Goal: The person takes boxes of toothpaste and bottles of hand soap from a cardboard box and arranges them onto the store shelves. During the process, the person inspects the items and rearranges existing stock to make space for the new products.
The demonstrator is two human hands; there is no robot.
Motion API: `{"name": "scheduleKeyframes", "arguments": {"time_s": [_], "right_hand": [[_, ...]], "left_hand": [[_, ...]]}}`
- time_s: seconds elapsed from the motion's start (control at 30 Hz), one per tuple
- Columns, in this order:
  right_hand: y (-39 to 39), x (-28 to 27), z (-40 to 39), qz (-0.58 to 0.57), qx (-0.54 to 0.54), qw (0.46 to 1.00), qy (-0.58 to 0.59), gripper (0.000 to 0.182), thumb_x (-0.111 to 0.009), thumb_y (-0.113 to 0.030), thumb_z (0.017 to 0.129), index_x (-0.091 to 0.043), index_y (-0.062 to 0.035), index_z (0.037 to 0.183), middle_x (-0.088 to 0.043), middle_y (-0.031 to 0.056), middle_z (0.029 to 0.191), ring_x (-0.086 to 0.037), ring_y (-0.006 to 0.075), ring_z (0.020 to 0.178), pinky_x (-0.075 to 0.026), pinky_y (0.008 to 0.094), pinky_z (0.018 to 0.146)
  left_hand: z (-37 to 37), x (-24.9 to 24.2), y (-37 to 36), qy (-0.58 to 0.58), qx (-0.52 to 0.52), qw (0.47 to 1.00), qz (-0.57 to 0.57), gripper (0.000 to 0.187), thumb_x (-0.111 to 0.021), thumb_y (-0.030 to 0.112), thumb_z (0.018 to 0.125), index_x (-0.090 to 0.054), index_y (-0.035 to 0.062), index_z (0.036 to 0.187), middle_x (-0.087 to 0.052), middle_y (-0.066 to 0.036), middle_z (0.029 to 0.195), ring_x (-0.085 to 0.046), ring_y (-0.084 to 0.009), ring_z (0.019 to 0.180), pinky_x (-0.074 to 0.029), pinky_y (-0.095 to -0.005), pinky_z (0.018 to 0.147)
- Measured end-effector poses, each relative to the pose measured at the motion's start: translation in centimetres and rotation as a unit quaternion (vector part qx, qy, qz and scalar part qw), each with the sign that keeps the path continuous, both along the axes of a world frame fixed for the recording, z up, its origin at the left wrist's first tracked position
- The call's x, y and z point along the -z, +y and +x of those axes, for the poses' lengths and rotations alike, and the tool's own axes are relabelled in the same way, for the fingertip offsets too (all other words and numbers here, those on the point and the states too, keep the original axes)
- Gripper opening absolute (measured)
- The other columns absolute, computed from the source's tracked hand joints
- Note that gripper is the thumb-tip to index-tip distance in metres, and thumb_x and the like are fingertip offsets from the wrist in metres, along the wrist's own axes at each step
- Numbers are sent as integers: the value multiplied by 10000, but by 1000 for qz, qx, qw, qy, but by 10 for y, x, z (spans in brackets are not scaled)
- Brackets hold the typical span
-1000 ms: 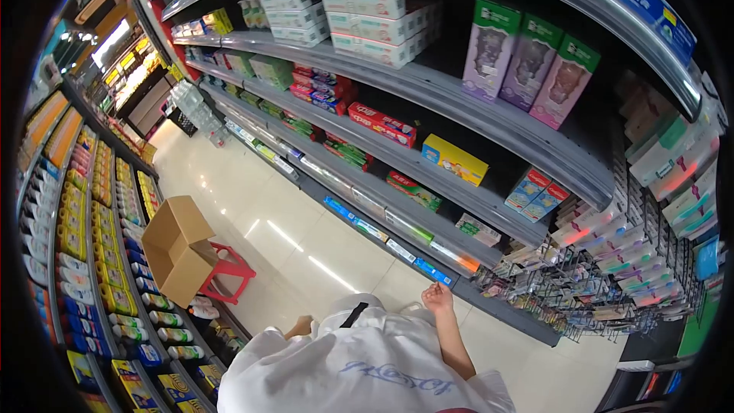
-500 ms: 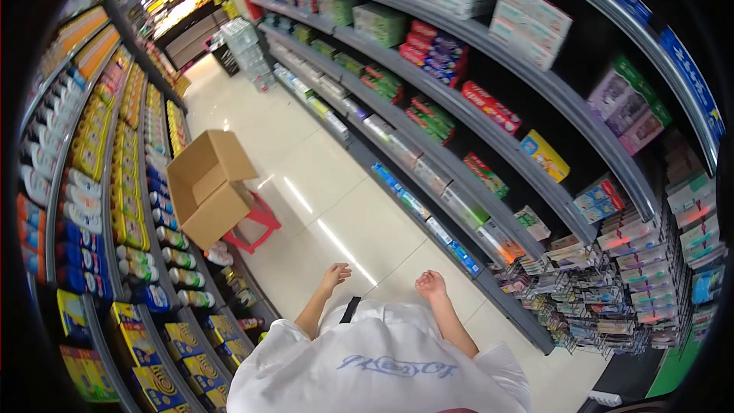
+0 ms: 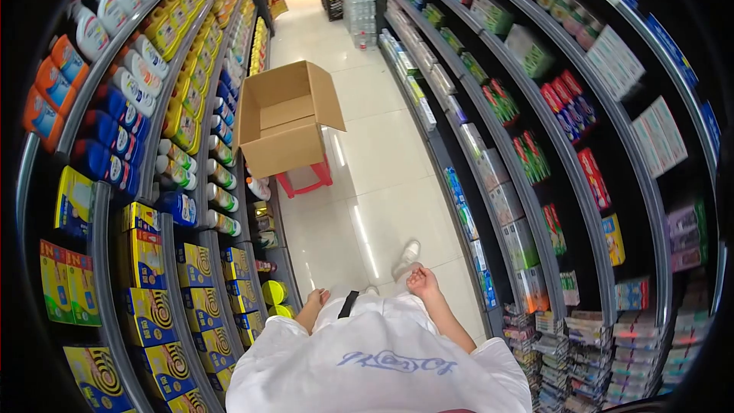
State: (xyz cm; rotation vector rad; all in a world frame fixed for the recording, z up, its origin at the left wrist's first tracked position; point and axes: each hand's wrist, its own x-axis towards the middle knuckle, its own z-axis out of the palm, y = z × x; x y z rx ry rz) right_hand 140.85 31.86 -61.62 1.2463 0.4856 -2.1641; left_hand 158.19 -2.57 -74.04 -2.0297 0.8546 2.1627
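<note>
Cardboard box (image 3: 279,154), its top open, sits on a red stool (image 3: 310,179), ahead of both hands' fingers and well apart from them; the right hand (image 3: 425,284) has its fingers loosely curled, with a white shoe (image 3: 409,252) just ahead and blue packages (image 3: 482,266) on a low shelf to their right; the left hand (image 3: 312,309) is near yellow lids (image 3: 274,292) to its left; whether its fingers are spread or pressed together, I cannot tell.
</note>
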Motion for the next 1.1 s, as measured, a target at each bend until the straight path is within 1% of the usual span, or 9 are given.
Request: {"name": "scheduleKeyframes", "arguments": {"time_s": [0.13,0.17,0.2,0.3,0.43,0.53,0.7,0.77,1.1], "right_hand": [[-27,-1,-43,9,-5,1000,-15,144,-521,-145,865,-557,-59,755,-592,65,706,-541,186,647,-453,337,652],[-34,3,-54,11,-13,1000,-19,144,-521,-145,865,-557,-59,755,-592,65,706,-541,186,647,-453,337,652],[-41,9,-69,-2,-27,1000,-6,144,-521,-144,864,-558,-59,753,-592,66,704,-541,187,647,-452,334,651],[-79,26,-121,-13,-75,997,-2,145,-520,-142,863,-560,-60,750,-595,69,702,-543,188,650,-450,328,651],[-153,34,-194,-20,-143,990,2,142,-524,-143,863,-568,-62,756,-603,70,713,-552,192,662,-457,332,664],[-206,22,-250,-36,-230,972,40,138,-526,-146,864,-576,-67,763,-608,69,715,-554,195,661,-469,347,670],[-245,9,-336,-61,-233,969,55,139,-524,-152,864,-581,-71,768,-608,65,709,-557,196,655,-477,355,679],[-246,12,-371,-76,-218,971,58,140,-518,-151,865,-580,-72,767,-608,63,708,-558,194,655,-477,352,683],[-234,30,-421,57,-33,998,-7,172,-476,-141,888,-573,-85,757,-595,31,691,-548,157,638,-463,325,651]], "left_hand": [[0,33,-18,3,16,1000,13,304,-480,166,919,-596,-5,1142,-659,-153,1025,-658,-253,900,-570,-315,725],[-1,21,-24,56,311,934,-165,293,-496,178,915,-628,-1,1107,-669,-140,985,-661,-233,891,-559,-314,711],[-3,21,-30,102,567,752,-321,287,-513,190,911,-660,2,1071,-680,-127,945,-663,-213,883,-548,-313,697],[-23,37,-49,141,572,672,-449,276,-539,211,897,-697,19,1016,-694,-109,908,-663,-167,839,-527,-310,678],[-50,15,-70,77,435,831,-338,265,-549,190,889,-692,-2,1004,-693,-143,951,-667,-183,799,-529,-298,662],[-95,19,-92,-11,-2,999,-40,255,-541,165,884,-673,-47,932,-678,-166,848,-653,-200,679,-513,-274,545],[-192,-1,-159,31,107,990,-87,206,-561,194,872,-632,14,941,-671,-96,770,-615,-135,558,-425,-248,402],[-245,-11,-185,54,97,979,-168,214,-546,188,872,-624,9,958,-681,-125,869,-667,-201,729,-500,-276,547],[-457,-122,-292,215,69,871,-436,189,-448,50,918,-589,-2,1033,-639,-52,839,-608,-121,747,-472,-241,651]]}}
